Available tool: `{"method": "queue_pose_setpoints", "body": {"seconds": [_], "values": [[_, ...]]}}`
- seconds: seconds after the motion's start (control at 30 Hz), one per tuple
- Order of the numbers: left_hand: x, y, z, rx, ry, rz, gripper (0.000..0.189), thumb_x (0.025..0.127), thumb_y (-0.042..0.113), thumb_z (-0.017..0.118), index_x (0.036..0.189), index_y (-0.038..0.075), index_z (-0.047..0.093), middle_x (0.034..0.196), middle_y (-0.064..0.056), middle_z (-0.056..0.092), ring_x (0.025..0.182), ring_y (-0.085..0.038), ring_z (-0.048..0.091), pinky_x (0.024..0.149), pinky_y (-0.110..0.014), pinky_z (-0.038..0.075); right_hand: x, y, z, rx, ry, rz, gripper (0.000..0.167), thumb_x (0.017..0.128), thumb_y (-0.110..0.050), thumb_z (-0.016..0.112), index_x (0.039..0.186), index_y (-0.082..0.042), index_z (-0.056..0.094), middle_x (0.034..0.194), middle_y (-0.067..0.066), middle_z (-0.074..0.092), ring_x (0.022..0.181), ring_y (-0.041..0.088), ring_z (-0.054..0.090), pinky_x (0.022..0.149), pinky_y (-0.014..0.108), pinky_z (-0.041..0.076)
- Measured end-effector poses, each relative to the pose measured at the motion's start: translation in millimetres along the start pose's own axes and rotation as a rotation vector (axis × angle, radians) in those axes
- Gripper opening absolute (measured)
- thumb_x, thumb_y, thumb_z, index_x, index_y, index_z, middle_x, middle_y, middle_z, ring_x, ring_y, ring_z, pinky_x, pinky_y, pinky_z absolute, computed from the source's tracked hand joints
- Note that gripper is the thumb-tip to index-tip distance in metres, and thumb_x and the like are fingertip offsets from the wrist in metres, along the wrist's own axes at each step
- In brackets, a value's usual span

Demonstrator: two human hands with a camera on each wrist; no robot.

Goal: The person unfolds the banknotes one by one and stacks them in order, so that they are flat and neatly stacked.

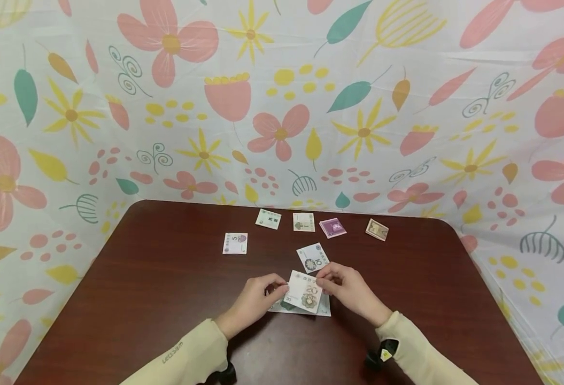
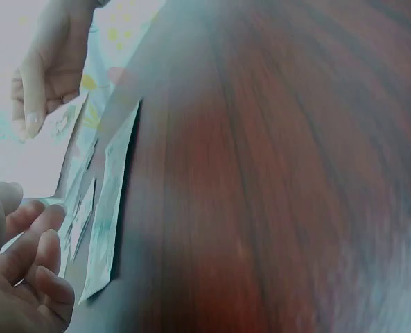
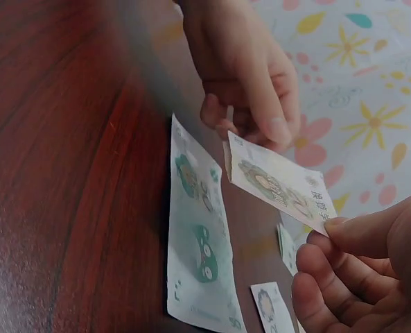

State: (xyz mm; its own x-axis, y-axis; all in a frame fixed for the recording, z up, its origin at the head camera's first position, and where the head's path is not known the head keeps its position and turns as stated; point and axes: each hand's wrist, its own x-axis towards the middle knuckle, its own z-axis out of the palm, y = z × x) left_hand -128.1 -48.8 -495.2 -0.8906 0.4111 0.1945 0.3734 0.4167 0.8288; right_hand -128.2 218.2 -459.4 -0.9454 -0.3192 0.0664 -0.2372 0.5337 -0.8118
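Note:
Both hands hold a small play banknote (image 1: 303, 292) printed with a brownish 20, raised and tilted above the table. My right hand (image 1: 354, 293) pinches its right edge between thumb and forefinger, the other fingers curled loosely in the right wrist view. At the opposite edge, the thumb and fingertips of my left hand (image 1: 255, 299) grip the note. Beneath it lies a larger green note (image 3: 199, 239), partly covered in the head view. Just beyond, close to my right fingertips, rests a note marked 10 (image 1: 313, 258).
Across the dark wooden table (image 1: 176, 289) lie a 5 note (image 1: 235, 244), a green note (image 1: 268, 219), a 1 note (image 1: 303, 222), a purple note (image 1: 332, 228) and a brownish note (image 1: 377, 230). A flower-patterned cloth (image 1: 282, 107) hangs behind.

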Motion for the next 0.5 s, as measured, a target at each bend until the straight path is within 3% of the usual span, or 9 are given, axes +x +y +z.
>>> {"method": "queue_pose_setpoints", "body": {"seconds": [0.27,0.5], "values": [[-1.8,3.9,7.7,-0.095,0.071,-0.008,0.006,0.096,0.013,0.076,0.092,0.012,0.073,0.084,0.003,0.071,0.073,-0.005,0.059,0.068,-0.023,0.051,-2.0,-5.8,2.4,0.019,-0.005,-0.024,0.004,0.097,-0.009,0.074,0.099,-0.008,0.071,0.08,-0.001,0.069,0.069,0.007,0.063,0.064,0.025,0.053],[-1.9,5.2,10.2,-0.068,0.064,-0.003,0.006,0.099,0.013,0.072,0.093,0.013,0.073,0.085,0.004,0.071,0.076,-0.004,0.059,0.068,-0.023,0.05,-3.5,-6.5,2.6,0.015,0.004,-0.039,0.004,0.097,-0.01,0.073,0.099,-0.008,0.071,0.079,0.0,0.07,0.067,0.006,0.062,0.063,0.025,0.052]]}}
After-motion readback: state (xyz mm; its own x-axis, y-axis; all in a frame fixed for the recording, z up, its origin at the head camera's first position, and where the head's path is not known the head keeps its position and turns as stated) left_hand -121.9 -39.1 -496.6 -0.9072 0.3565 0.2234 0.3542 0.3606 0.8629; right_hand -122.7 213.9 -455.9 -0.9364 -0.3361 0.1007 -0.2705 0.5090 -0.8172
